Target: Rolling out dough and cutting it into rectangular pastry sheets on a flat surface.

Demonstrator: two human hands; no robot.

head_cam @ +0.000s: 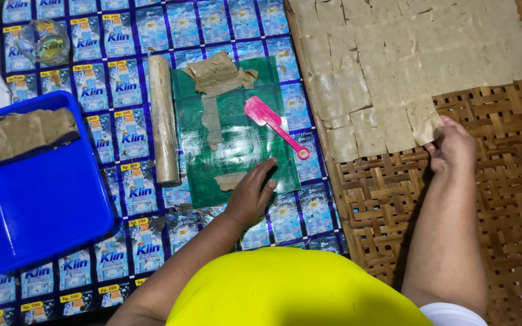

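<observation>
Left hand (252,196) lower centre of frame, flat w/ fingers spread a bit, palm down on bottom edge of the green plastic sheet (237,145), fingertips just beside a small torn dough scrap (229,180). Not pinching anything.

Right hand (452,145) centre right, fingers curled, pinching the corner of a thin beige dough square (425,121) at the lower edge of the laid-out squares. Square rests on the woven bamboo tray (490,199), touching its neighbours; rows of same squares fill upper right of frame.

On the green sheet: ragged dough strip (214,90) running from top down the middle, pink plastic scraper (273,124) lying diagonal to its right, apart from both hands. Rolling pin (163,121) wrapped in clear film, lying along sheet's left edge, dough bits stuck on.

Far left: blue plastic tub (37,211) w/ slab of dough (22,133) at its top end. Upper left: small glass (43,41), yellowish liquid inside. Under it all, mat of blue sachet packaging (128,181). Yellow shirt (291,290) bottom centre.
</observation>
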